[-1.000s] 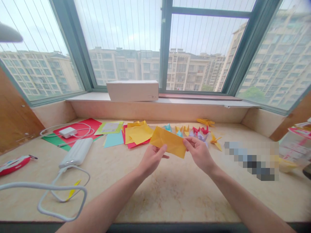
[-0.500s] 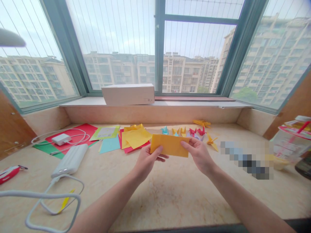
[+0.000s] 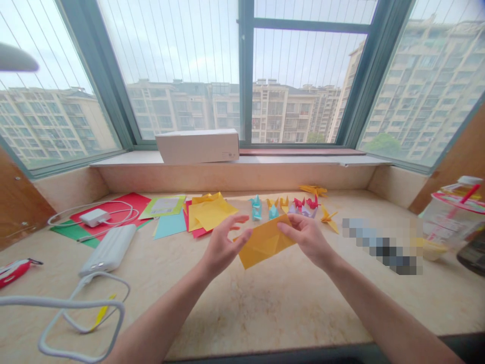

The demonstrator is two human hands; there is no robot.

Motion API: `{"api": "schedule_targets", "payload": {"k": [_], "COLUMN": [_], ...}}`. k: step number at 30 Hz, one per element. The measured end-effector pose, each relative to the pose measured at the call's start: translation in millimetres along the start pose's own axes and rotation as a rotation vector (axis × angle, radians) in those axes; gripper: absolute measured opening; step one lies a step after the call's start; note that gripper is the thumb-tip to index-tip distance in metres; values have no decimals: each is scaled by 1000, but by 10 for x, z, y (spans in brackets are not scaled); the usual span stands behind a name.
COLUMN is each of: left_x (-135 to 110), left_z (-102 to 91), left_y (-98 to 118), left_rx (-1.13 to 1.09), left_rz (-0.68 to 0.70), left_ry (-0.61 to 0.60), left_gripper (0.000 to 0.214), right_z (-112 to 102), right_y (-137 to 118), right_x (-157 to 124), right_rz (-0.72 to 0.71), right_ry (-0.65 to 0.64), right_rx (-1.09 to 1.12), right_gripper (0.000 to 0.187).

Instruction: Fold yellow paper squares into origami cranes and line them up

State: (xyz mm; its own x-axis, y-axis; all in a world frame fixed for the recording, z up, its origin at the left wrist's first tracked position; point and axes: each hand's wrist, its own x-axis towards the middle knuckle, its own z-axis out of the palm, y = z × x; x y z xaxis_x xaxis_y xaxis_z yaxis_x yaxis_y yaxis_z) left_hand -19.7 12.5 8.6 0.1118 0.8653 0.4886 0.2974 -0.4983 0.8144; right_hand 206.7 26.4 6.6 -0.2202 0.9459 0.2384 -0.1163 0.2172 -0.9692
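Home bay window [image 3: 246,76], apartment blocks [image 3: 280,112] outside

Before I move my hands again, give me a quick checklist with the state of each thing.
1. Right hand gripping the yellow paper: ok, pinched near its upper right corner.
2. Left hand gripping that paper: not ok, its fingers are spread open.
3. Paper's edges lined up: cannot tell.
4. Blue paper crane apart from both hands: ok, it stands beyond them.
5. Power bank apart from the left hand: ok, off to the left.
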Motion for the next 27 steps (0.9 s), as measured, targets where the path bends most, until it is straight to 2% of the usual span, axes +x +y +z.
{"api": "schedule_targets", "payload": {"k": [3,6,8,10,12,14,16,18,20,21,24,27], "left_x": [-29,-49,-44,-25,-2,8,-6,-43,-88,-109,-145,-144], "left_z": [33,82,87,67,40,27,44,87,139,164,222,250], "left_y": [-18,-61,-90,-110,-121,-120,-96,-39,40,78,134,88], "left_rx": [117,169,220,282,318,289,170,-56,-325,-444,-734,-826], "left_rz": [117,206,243,224,126,-26,-168,-253,-217,-183,-183,-255], "left_ry": [-129,-166,-64,96,248,284,147,-117,-349,-400,-339,-227], "left_gripper": [18,13,11,11,19,23,33,40,33,33,36,35], "right_z": [28,46,51,52,46,33,14,-3,-15,-18,-21,-19], "right_y": [34,58,57,47,38,33,32,34,37,39,42,39], "right_x": [-21,-39,-53,-71,-89,-107,-121,-128,-130,-129,-121,-111], "right_rz": [-17,-214,-382,-529,-656,-770,-872,-959,-1017,-1032,-1044,-1023], "right_ry": [-93,-41,-20,-15,18,82,134,134,81,45,-53,-135], "right_rx": [-87,-296,-413,-467,-509,-560,-604,-653,-716,-748,-815,-863], "right_gripper": [28,20,13,9,11,15,20,24,27,27,26,23]}}
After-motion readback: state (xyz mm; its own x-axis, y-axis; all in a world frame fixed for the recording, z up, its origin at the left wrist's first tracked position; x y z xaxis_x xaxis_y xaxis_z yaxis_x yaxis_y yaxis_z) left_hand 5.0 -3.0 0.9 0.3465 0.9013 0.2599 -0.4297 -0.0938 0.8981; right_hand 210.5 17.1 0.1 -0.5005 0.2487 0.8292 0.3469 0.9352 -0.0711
